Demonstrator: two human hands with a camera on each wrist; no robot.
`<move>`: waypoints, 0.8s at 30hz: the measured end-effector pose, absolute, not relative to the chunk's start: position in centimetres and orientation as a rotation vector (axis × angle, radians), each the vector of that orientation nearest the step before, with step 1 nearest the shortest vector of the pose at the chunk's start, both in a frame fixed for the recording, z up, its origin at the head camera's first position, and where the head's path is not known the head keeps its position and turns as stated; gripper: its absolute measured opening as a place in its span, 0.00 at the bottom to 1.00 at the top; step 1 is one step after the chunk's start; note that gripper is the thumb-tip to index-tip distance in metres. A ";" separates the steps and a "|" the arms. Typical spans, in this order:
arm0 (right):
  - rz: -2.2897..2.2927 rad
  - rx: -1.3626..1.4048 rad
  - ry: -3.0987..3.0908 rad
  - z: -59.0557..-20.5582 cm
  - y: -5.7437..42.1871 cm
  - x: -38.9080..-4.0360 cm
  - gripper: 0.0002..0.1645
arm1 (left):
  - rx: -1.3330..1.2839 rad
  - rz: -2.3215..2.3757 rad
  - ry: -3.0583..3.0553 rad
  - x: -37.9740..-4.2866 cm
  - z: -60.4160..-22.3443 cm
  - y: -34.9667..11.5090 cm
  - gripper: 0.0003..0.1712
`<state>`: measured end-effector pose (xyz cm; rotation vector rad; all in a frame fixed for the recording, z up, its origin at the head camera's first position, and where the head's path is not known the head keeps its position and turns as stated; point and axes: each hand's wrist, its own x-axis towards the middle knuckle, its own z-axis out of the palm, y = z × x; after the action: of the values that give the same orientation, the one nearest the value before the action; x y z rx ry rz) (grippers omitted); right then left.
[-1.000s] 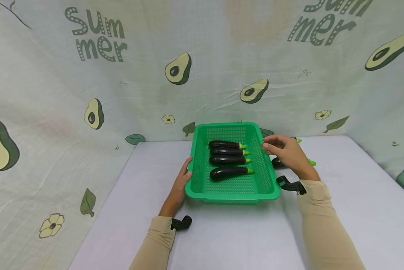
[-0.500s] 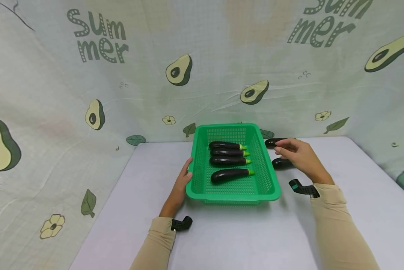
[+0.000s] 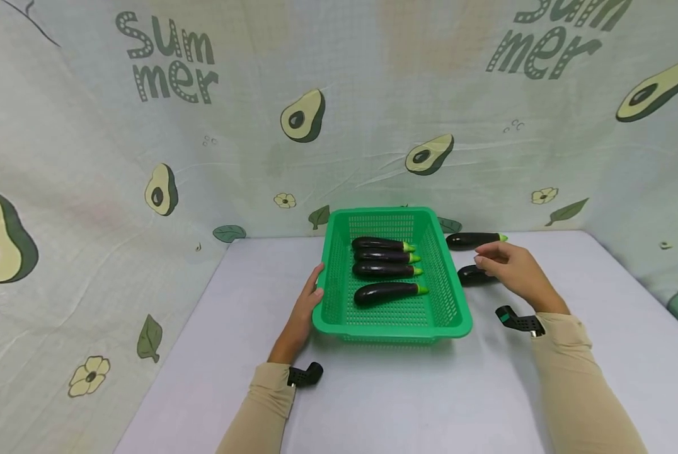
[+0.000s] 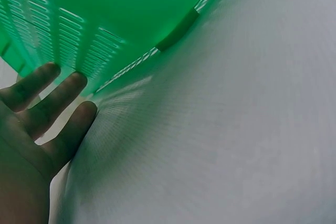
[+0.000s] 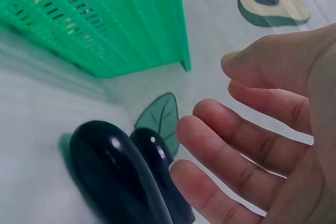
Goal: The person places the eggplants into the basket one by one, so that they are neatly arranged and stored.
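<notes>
A green plastic basket (image 3: 392, 330) holds several dark eggplants (image 3: 381, 270) lying side by side with their green stem ends to the right. My left hand (image 3: 300, 318) rests against the basket's left side; its straight fingers show at the slotted wall (image 4: 131, 14) in the left wrist view. Right of the basket, my right hand (image 3: 515, 272) hovers with relaxed fingers and nothing in them. Beneath it lies one eggplant (image 3: 471, 275), its stem end hidden by the hand. Another eggplant (image 3: 469, 241) lies behind. Both eggplants (image 5: 113, 169) appear below the fingers in the right wrist view.
The white table (image 3: 390, 397) extends in front of the basket and to both sides. A cloth backdrop (image 3: 361, 113) printed with avocados and leaves hangs right behind the table's far edge.
My right hand has moved right, from beside the basket's right rim to above the nearer loose eggplant. That uncovers the farther loose eggplant. The left hand stays at the basket.
</notes>
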<state>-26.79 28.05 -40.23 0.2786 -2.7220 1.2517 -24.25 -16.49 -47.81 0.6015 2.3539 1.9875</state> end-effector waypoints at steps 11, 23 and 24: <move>1.238 0.208 -2.696 -41.0 30.3 -27.0 0.27 | 0.622 2.014 2.391 -24.0 -47.8 -16.1 0.33; 1.142 0.111 -2.664 -42.5 32.5 -27.1 0.28 | 0.623 2.001 2.412 -23.9 -47.8 -16.1 0.32; 1.137 0.100 -2.668 -42.6 32.6 -27.1 0.29 | 0.625 2.002 2.413 -23.9 -47.8 -16.1 0.32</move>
<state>-27.12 32.63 -42.60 0.0998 -2.6684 1.1373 -23.94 -16.11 -47.78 0.6252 2.4129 2.0022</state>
